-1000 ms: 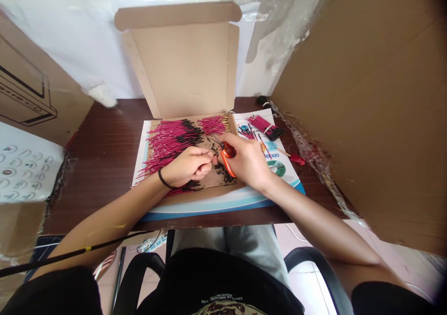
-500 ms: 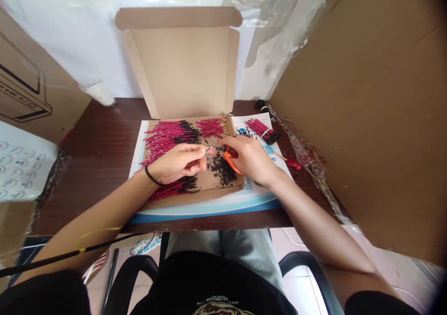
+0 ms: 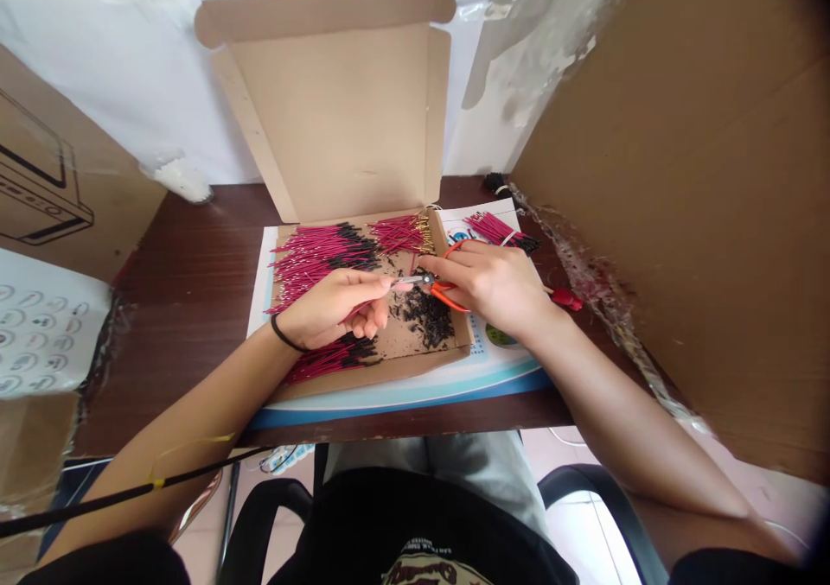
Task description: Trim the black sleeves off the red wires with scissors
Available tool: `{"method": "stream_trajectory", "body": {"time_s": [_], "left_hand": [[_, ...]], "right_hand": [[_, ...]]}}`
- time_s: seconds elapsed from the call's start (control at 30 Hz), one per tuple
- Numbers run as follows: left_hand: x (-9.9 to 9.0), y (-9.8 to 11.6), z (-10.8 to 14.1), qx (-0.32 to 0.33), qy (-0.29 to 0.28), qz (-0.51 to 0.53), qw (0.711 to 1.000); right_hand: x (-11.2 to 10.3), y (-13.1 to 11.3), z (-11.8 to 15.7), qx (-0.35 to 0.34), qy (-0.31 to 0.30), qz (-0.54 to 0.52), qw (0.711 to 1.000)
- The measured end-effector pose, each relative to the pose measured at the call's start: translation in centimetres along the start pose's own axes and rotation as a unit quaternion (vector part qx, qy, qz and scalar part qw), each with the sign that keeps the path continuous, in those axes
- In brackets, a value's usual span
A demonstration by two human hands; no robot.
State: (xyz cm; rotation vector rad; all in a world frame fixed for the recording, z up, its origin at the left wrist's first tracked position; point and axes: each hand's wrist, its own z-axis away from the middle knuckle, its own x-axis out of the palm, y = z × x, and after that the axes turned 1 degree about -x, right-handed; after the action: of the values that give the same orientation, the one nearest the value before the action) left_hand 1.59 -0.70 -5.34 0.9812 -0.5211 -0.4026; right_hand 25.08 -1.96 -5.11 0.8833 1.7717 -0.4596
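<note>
Left hand (image 3: 337, 313): fingers (image 3: 379, 284) pinched together on a wire end (image 3: 391, 282), too thin to see clearly. Right hand (image 3: 493, 289): fingers (image 3: 454, 265) curled, clamped on orange snips (image 3: 444, 294), tips just beside the left fingertips. Black scraps (image 3: 421, 317) lie beneath, in an open cardboard box (image 3: 337, 118). Red wires (image 3: 324, 252) sit in bunches around them. Banded wire bundle (image 3: 499, 231) rests at right on a printed sheet (image 3: 402, 403).

A makeshift workstation: a dark wooden desk (image 3: 175, 308) hemmed by cardboard panels (image 3: 674, 179) before a plastic-sheeted wall (image 3: 519, 66).
</note>
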Motion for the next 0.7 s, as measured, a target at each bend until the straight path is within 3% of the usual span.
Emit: {"method": "stream_trajectory", "body": {"time_s": [0.27, 0.7], "left_hand": [[-0.38, -0.01, 0.12, -0.013, -0.05, -0.001, 0.999], [-0.13, 0.18, 0.12, -0.017, -0.037, 0.015, 0.999]], "right_hand": [[-0.4, -0.12, -0.12, -0.023, -0.005, -0.005, 1.0], [-0.25, 0.03, -0.07, -0.043, -0.012, 0.003, 0.999]]}}
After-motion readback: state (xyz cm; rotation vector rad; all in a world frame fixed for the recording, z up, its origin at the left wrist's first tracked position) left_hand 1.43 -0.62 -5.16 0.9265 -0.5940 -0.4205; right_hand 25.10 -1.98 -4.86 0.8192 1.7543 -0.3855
